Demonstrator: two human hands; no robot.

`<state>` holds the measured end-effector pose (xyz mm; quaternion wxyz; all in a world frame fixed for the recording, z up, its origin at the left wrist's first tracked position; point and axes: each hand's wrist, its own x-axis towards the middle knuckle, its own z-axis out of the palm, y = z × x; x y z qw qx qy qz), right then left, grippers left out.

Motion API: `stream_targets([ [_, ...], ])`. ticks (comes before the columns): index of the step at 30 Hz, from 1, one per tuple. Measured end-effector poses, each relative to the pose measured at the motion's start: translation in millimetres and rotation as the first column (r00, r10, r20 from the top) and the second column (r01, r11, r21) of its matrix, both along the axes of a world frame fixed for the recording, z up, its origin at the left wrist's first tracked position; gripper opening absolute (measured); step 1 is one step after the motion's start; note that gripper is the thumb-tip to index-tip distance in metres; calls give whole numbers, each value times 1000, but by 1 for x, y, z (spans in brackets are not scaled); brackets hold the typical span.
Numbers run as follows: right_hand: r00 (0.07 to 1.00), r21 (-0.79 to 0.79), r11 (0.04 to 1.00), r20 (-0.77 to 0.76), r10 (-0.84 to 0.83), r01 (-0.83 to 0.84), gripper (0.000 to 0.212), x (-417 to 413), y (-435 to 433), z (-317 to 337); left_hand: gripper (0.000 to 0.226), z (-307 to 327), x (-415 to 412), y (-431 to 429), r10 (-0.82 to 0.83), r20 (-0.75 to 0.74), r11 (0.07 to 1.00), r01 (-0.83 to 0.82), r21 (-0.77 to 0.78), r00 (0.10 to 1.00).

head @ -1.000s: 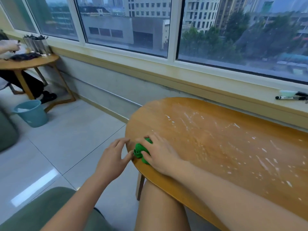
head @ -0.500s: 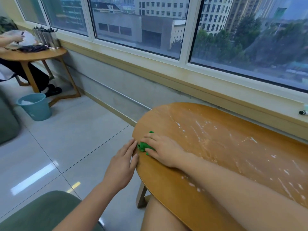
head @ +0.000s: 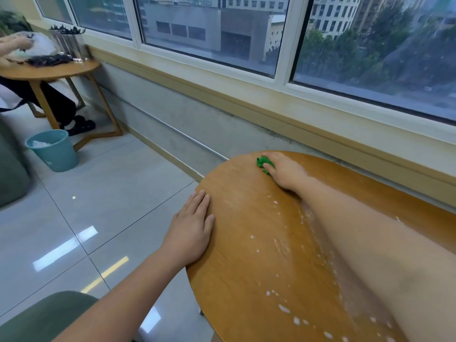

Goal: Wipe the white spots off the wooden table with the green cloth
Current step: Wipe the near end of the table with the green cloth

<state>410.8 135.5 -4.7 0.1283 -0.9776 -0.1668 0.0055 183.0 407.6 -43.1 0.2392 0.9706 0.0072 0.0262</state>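
Observation:
The wooden table (head: pixel 246 243) has a rounded left end and fills the lower right of the head view. My right hand (head: pixel 286 171) presses the bunched green cloth (head: pixel 263 163) flat against the far left end of the top, near the window-side edge; only a small part of the cloth shows beyond the fingers. My left hand (head: pixel 191 230) lies flat with fingers together on the table's left rim and holds nothing. White spots (head: pixel 283 308) and smears run along the tabletop beside my right forearm toward the near edge.
A wall and window sill (head: pixel 296 112) run close behind the table. A teal bin (head: pixel 53 150) stands on the tiled floor at left, by a second wooden table (head: pixel 49 70) where another person sits. A green seat (head: pixel 44 319) is at the bottom left.
My right hand has slid the cloth away from the near left rim to the far end of the table. My left hand has settled flat on the rim. The view has turned left.

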Motion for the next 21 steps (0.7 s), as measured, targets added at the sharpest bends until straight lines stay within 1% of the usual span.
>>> stream_targets([
  [4, 992, 10, 992, 16, -125, 124, 53, 25, -13, -3, 63, -2, 1, -5, 38, 47, 999, -36, -39, 998],
  [6, 990, 0, 991, 35, -135, 135, 53, 23, 4, -3, 62, -2, 0, -5, 51, 60, 997, -48, -54, 997],
  [8, 997, 0, 999, 60, -55, 55, 53, 10, 33, -5, 62, -2, -1, -6, 60, 75, 997, -55, -59, 995],
  [10, 995, 42, 996, 70, 73, -76, 50, -11, 70, -6, 62, -1, -1, -6, 65, 82, 996, -60, -67, 995],
  [13, 961, 62, 959, 55, 272, -275, 45, -43, 121, -6, 62, -1, -1, -6, 66, 95, 996, -60, -63, 993],
  [15, 927, 83, 923, 32, 374, -375, 42, -54, 138, -5, 62, -1, -1, -6, 66, 101, 996, -60, -63, 993],
  [18, 879, 132, 873, -24, 477, -470, 39, -51, 131, -3, 62, -1, -1, -5, 72, 106, 995, -64, -77, 992],
  [20, 867, 149, 863, -55, 495, -483, 37, -40, 109, -2, 62, -1, -2, -5, 74, 106, 994, -64, -88, 992],
  [21, 877, 158, 872, -57, 477, -464, 37, -34, 95, -1, 61, 0, -2, -5, 73, 106, 994, -64, -89, 992],
])
